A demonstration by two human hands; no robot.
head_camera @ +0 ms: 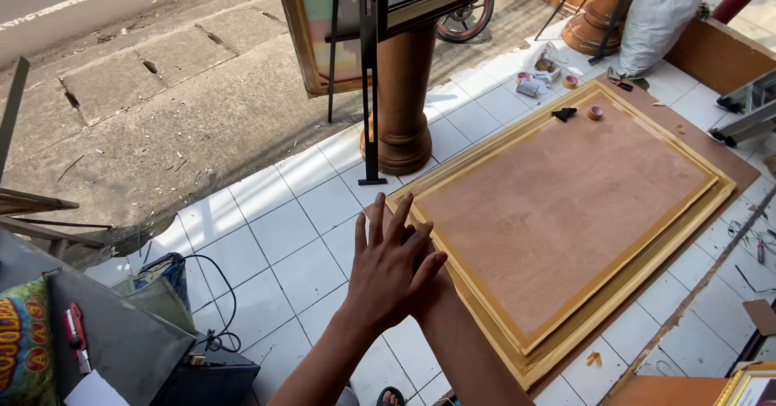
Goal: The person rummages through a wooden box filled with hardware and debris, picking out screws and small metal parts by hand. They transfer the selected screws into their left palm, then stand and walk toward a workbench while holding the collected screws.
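Left hand [390,267], fingers spread flat, covers the right hand, whose grip cannot be told, at the corner of a rectangular gold-edged wooden frame [566,212] on glossy white tiles [279,232].

matt plywood backing [566,188], golden wooden frame [517,357], glossy white floor tiles [283,228]

**Bright daylight, sharp centre, bent edges**

Strong daylight falls across the concrete pavement [162,90] at upper left and the white tiles [283,228], which shine palely. The wooden pillar [402,90] throws a short shadow. The lower left corner lies dimmer. Lines curve near the frame's edges. The left hand [392,268] looks slightly soft, perhaps from motion.
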